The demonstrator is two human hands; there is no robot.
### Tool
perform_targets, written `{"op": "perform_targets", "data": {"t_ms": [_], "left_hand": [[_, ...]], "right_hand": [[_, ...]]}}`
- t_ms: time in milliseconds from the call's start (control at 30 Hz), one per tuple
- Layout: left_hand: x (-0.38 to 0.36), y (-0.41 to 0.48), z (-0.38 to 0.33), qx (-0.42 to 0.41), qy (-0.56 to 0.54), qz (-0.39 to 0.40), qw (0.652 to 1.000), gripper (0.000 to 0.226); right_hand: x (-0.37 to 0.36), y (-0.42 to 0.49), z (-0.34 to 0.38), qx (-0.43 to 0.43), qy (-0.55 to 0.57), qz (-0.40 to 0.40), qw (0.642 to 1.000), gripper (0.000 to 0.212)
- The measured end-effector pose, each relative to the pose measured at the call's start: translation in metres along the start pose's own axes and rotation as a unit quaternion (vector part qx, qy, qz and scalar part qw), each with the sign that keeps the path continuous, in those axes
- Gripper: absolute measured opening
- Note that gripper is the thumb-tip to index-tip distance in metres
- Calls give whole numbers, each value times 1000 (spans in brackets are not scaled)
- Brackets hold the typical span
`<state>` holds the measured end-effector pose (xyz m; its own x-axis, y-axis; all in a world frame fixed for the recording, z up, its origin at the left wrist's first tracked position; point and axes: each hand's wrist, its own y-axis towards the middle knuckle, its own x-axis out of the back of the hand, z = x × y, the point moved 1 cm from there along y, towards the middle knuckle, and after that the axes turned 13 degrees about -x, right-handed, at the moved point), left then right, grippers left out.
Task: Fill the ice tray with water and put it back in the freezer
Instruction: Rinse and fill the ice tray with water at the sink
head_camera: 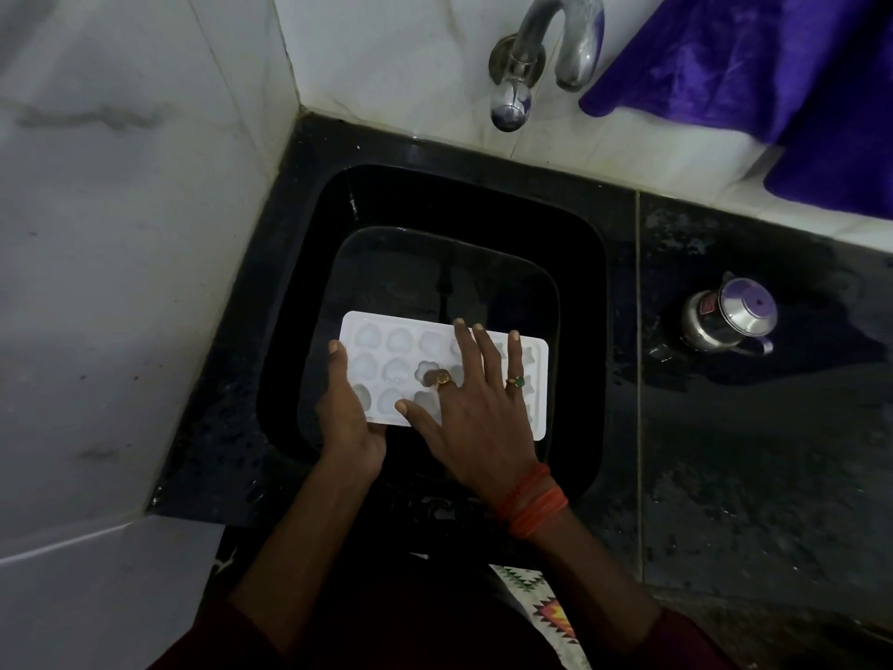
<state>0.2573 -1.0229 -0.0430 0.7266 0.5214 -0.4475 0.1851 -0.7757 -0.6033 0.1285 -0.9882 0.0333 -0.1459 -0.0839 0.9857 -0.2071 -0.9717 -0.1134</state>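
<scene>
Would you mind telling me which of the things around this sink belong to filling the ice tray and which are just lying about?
Belong to the job:
ice tray, gripped at its edge by the left hand, right hand flat on top
tap
sink

Just lying about:
steel jug on the counter
purple cloth

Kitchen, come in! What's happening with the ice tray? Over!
Left hand grips ice tray at its left end. Right hand flat on top, fingers spread. Tray held over black sink. Nothing in the way.
</scene>
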Motion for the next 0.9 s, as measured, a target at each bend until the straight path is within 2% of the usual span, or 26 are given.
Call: {"op": "perform_targets", "data": {"t_ms": [233, 533, 700, 800, 900], "left_hand": [[-2, 0, 1, 5, 5, -21, 1000, 53], [-1, 1, 3, 2, 5, -4, 1000, 46], [-1, 1, 3, -3, 6, -1, 1000, 46], [-2, -2, 2, -4, 0, 1, 1000, 54], [-3, -2, 1, -8, -2, -1, 1000, 50]], "right_hand": [[-1, 1, 0, 2, -2, 12, 1000, 63], [-1, 2, -1, 2, -14, 0, 1000, 65], [-1, 5, -1, 1, -8, -9, 1000, 62], [0, 7, -4, 1, -4, -20, 1000, 61], [0, 8, -5, 0, -14, -14, 1000, 62]]}}
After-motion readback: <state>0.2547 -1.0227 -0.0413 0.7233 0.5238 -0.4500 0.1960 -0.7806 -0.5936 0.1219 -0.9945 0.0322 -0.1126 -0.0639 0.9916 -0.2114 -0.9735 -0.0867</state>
